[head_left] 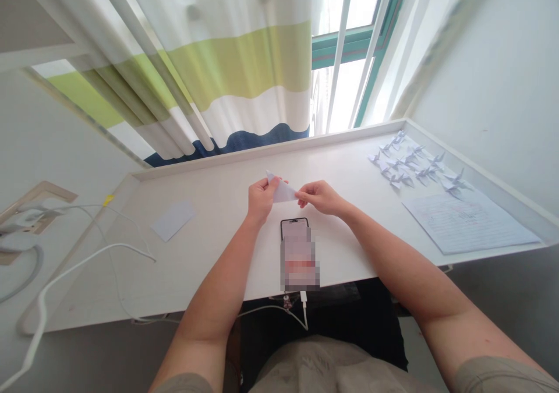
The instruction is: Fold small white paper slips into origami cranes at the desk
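A folded piece of white paper [285,193], roughly triangular, is held up between my two hands over the middle of the table. My left hand [262,198] grips its left side, thumb on the near face and one corner poking up above the fingers. At the right corner, the thumb and fingers of my right hand [321,197] pinch the paper. Just below the hands lies a phone [300,253] with its screen partly pixelated. Several folded paper cranes [413,163] stand grouped at the far right of the table.
The white table [218,253] has a raised back rim. A sheet of paper [173,220] lies at left, and written sheets [467,221] lie at right. A white charging cable [304,308] hangs from the phone; other cables [87,259] run from the wall socket [35,218].
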`<state>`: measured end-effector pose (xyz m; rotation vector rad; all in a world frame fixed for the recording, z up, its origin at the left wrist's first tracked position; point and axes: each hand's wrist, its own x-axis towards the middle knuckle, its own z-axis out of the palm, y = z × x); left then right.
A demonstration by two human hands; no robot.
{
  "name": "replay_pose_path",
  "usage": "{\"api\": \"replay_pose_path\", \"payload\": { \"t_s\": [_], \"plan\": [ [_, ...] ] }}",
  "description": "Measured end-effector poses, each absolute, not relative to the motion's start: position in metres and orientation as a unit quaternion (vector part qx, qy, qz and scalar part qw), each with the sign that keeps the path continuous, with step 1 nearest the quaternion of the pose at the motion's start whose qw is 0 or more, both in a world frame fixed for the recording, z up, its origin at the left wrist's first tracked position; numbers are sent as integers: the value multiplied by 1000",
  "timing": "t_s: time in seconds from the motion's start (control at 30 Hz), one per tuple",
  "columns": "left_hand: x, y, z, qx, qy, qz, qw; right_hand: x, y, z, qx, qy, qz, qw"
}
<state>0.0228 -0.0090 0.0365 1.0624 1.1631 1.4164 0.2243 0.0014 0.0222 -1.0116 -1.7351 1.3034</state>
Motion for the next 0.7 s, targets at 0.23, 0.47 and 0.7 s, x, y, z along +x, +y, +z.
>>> {"api": "replay_pose_path", "payload": {
  "t_s": [0.23,0.47,0.7],
  "plan": [
    [23,-11,39,455,466,584,484,225,1,25,-346,-675,557,339],
    [22,-12,42,432,467,550,540,225,2,24,-314,-651,602,339],
    [23,-10,37,434,476,543,539,223,3,20,-354,-658,557,362]
  ]
}}
